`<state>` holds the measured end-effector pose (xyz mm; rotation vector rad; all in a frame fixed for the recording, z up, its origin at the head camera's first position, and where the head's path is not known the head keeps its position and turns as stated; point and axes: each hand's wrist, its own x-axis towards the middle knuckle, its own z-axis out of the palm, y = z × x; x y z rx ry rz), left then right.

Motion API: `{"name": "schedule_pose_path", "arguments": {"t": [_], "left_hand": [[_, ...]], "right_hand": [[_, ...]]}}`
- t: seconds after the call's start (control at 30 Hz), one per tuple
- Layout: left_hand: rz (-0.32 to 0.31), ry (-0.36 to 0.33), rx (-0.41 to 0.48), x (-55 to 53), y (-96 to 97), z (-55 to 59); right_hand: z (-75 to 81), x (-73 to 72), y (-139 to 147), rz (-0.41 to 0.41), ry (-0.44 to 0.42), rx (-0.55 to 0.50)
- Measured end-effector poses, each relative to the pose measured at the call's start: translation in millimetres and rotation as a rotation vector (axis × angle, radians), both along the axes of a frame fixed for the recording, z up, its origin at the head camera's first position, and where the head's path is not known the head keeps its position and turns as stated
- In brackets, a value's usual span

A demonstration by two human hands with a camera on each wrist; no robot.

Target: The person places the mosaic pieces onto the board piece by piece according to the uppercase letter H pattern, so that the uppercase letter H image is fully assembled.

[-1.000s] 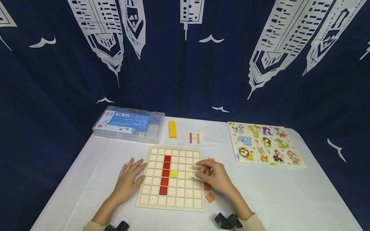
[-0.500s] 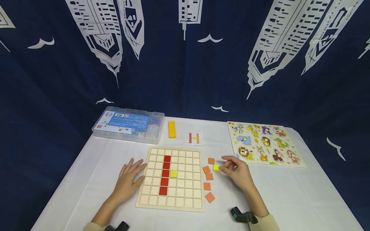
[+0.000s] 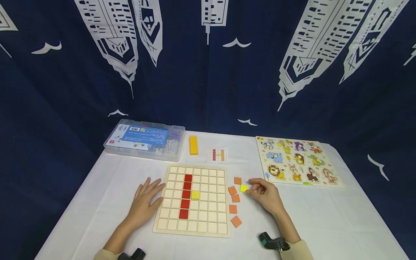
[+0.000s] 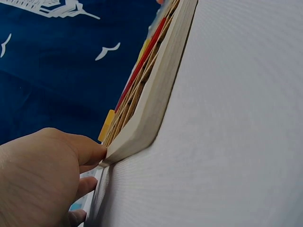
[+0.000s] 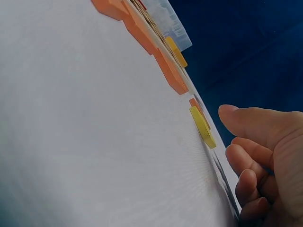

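A wooden grid board (image 3: 203,226) lies on the table, holding a column of red tiles (image 3: 186,194) and one yellow tile (image 3: 195,195) to their right. At the board's left edge my left hand (image 3: 143,202) rests with fingers spread; the left wrist view shows the thumb (image 4: 92,150) touching a board corner. Right of the board, my right hand (image 3: 268,195) is beside a loose yellow tile (image 5: 202,126). Thumb and index are apart, the other fingers loosely bent. In the right wrist view the tile lies flat, not gripped. Several orange tiles (image 3: 232,209) lie between hand and board.
Behind the board are a pattern card (image 3: 217,155), a yellow-orange bar (image 3: 193,146) and a clear plastic box (image 3: 144,140) with a blue label. An animal puzzle board (image 3: 299,162) lies at the back right. A dark blue curtain (image 3: 195,90) hangs behind the white table.
My right hand has moved right from over the board's right edge to the loose yellow tile, uncovering the orange tiles. Over the last half second it hardly moves. My left hand stays put.
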<state>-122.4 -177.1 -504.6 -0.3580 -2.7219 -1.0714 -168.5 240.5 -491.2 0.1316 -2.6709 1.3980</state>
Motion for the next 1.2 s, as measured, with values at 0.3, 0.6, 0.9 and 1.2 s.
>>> {"name": "schedule_pose_path", "arguments": {"t": [0.3,0.6,0.9,1.2], "left_hand": [[0.002,-0.038,-0.008,-0.4,-0.9,0.1],[0.005,-0.047,-0.005,-0.2,-1.1,-0.1],[0.006,-0.044,-0.009,-0.3,-1.3,-1.2],[0.006,-0.046,-0.007,-0.2,-1.1,-0.8]], "right_hand": [[-1.8,0.8,-4.7,-0.028,-0.026,0.108],[-3.6,0.8,-7.6,-0.042,-0.006,0.21],[-4.3,0.9,-7.3,-0.03,-0.004,0.25],[-5.7,0.7,-6.6,-0.032,0.008,0.251]]}}
